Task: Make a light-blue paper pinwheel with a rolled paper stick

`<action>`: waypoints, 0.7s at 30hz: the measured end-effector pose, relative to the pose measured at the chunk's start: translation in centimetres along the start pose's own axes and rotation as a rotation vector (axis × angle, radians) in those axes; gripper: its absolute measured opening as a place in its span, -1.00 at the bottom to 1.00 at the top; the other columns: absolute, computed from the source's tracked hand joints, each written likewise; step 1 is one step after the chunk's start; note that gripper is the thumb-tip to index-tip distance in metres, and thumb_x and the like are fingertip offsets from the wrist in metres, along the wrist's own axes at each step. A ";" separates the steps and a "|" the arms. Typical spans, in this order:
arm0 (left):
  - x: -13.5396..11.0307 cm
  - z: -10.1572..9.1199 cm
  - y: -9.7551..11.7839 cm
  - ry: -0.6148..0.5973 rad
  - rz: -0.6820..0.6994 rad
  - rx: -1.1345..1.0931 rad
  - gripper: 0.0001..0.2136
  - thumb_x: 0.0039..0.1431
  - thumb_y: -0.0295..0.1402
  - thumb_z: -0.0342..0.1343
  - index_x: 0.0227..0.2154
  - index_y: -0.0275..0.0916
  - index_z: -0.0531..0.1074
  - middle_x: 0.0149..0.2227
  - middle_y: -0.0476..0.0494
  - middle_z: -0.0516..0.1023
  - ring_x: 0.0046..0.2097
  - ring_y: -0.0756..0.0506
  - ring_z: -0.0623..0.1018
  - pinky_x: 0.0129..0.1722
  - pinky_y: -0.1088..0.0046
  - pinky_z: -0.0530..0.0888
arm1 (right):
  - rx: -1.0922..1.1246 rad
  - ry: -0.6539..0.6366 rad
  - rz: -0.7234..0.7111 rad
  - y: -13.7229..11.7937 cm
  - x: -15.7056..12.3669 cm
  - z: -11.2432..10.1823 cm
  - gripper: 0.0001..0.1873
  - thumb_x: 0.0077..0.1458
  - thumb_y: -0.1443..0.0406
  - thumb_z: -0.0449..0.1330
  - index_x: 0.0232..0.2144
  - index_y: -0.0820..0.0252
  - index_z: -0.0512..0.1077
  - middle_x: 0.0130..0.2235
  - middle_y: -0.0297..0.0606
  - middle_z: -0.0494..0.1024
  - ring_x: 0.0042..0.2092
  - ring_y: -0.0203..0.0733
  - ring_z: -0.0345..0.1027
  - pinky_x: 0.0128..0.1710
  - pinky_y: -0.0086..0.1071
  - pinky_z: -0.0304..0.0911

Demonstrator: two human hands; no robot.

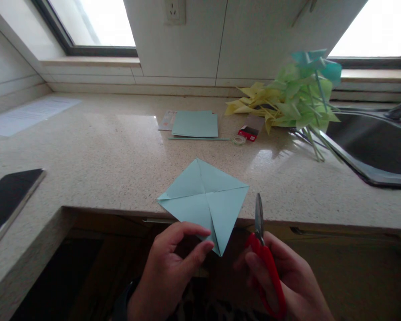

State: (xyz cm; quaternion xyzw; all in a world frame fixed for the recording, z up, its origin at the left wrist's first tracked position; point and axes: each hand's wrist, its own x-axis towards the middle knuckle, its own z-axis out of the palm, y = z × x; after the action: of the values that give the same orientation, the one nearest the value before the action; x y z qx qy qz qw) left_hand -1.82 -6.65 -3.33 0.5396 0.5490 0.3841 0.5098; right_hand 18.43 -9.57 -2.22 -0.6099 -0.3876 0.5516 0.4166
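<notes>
Left hand (173,263) pinches the near corner of the pale blue paper square (203,200), thumb and fingers closed on it. The sheet is matte and creased corner to corner, and it sits half on the speckled stone worktop (103,156), its point hanging past the front edge. Right hand (287,276) is wrapped around the scissors (264,252), glossy red plastic loops, slim metal blades together and pointing away, just beside the paper's right corner. Further back lie a flat stack of blue sheets (195,124) and a spiky heap of yellow and green paper pinwheels (287,102) beside the steel sink (370,142).
</notes>
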 end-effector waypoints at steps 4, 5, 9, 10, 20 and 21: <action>-0.1 0.0 -0.3 -0.046 -0.052 -0.044 -0.65 -0.02 -0.15 0.47 -0.19 -0.17 0.60 -0.40 -0.07 0.61 -0.36 -0.11 0.56 -0.36 0.42 0.51 | -0.020 -0.020 -0.011 -0.7 -0.3 -0.1 -0.55 0.05 -0.12 0.33 -0.45 0.13 0.50 -0.45 -0.24 0.57 -0.54 -0.31 0.26 -0.57 -0.45 0.18; -0.1 0.0 -0.4 -0.051 -0.048 -0.040 -0.62 -0.05 -0.16 0.49 -0.18 -0.16 0.60 -0.39 -0.07 0.61 -0.35 -0.12 0.57 -0.35 0.42 0.52 | -0.040 -0.017 -0.042 -1.0 -0.4 -0.2 -0.56 0.06 -0.12 0.33 -0.46 0.13 0.51 -0.46 -0.23 0.57 -0.54 -0.29 0.29 -0.57 -0.44 0.22; -0.1 -0.2 -0.4 -0.033 -0.013 0.005 -0.73 0.01 -0.21 0.46 -0.24 -0.15 0.64 -0.35 -0.09 0.65 -0.33 -0.12 0.59 -0.31 0.41 0.52 | -0.043 0.002 -0.211 -2.4 -0.4 -0.6 -0.61 0.05 -0.09 0.35 -0.45 0.08 0.54 -0.42 -0.19 0.62 -0.49 -0.18 0.40 -0.52 -0.37 0.33; -0.1 -0.2 -0.3 -0.025 -0.003 0.014 -0.77 0.03 -0.22 0.44 -0.26 -0.15 0.64 -0.36 -0.09 0.65 -0.34 -0.12 0.58 -0.31 0.41 0.51 | -0.029 0.003 -0.232 -2.7 -0.2 -0.7 -0.62 0.05 -0.09 0.36 -0.42 0.07 0.55 -0.40 -0.19 0.64 -0.48 -0.18 0.40 -0.50 -0.37 0.34; -0.3 0.1 0.2 0.010 0.048 0.002 -0.85 0.20 -0.20 0.31 -0.29 -0.15 0.63 -0.33 -0.10 0.67 -0.30 -0.13 0.61 -0.28 0.41 0.53 | 0.056 -0.113 -0.128 -1.2 1.7 0.2 -0.74 0.16 0.06 0.36 -0.26 0.09 0.56 -0.23 -0.24 0.68 -0.45 -0.36 0.33 -0.47 -0.52 0.29; -0.3 0.2 0.2 0.013 0.059 0.009 -0.86 0.20 -0.20 0.31 -0.29 -0.15 0.63 -0.32 -0.10 0.68 -0.30 -0.13 0.62 -0.27 0.41 0.54 | 0.066 -0.111 -0.127 -1.0 1.6 0.4 -0.74 0.15 0.06 0.37 -0.28 0.10 0.56 -0.26 -0.25 0.67 -0.44 -0.36 0.35 -0.46 -0.52 0.30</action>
State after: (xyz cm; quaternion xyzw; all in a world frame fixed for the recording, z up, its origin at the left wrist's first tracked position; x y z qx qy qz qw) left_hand -1.66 -6.96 -3.16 0.5553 0.5380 0.3998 0.4922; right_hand 18.19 -7.71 -1.81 -0.5383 -0.4297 0.5695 0.4485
